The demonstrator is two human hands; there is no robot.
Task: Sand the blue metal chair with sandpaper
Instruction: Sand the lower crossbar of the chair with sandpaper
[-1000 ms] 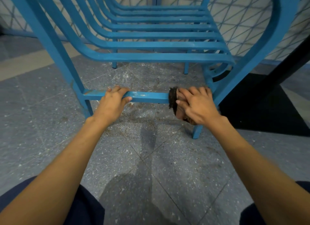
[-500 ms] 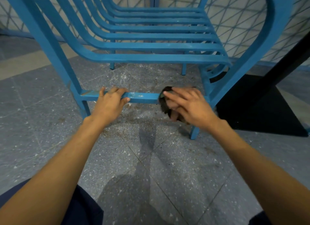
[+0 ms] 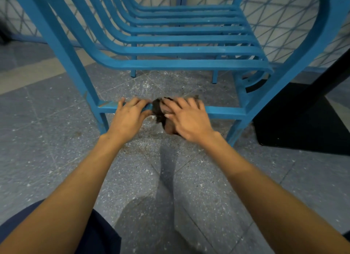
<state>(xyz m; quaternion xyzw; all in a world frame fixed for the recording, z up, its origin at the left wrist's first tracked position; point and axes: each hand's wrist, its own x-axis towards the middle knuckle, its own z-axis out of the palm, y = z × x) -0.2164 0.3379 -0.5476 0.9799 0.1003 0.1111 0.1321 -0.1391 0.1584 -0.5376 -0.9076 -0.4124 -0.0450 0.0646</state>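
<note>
dusty floor (image 3: pixel 56 140) beneath the blue chair's (image 3: pixel 189 64) lower rail (image 3: pixel 223 111); along that rail the right hand (image 3: pixel 189 119) clasping sandpaper (image 3: pixel 158 111) has slid against the rail-gripping left hand (image 3: pixel 128 119), likely ending one stroke

Right hand (image 3: pixel 189 119) holding sandpaper (image 3: pixel 158 111) on crossbar (image 3: pixel 224 110), left hand (image 3: pixel 128 119) gripping crossbar

Arms outstretched; left hand (image 3: pixel 130 119) around crossbar (image 3: pixel 223 110), right hand (image 3: pixel 189 121) around sandpaper (image 3: pixel 158 111).

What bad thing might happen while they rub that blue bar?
The sandpaper sits right beside the left hand gripping the crossbar, so a stroke might scrape those fingers. The right hand could slip off the narrow bar. Dust on the floor may get breathed in.
</note>
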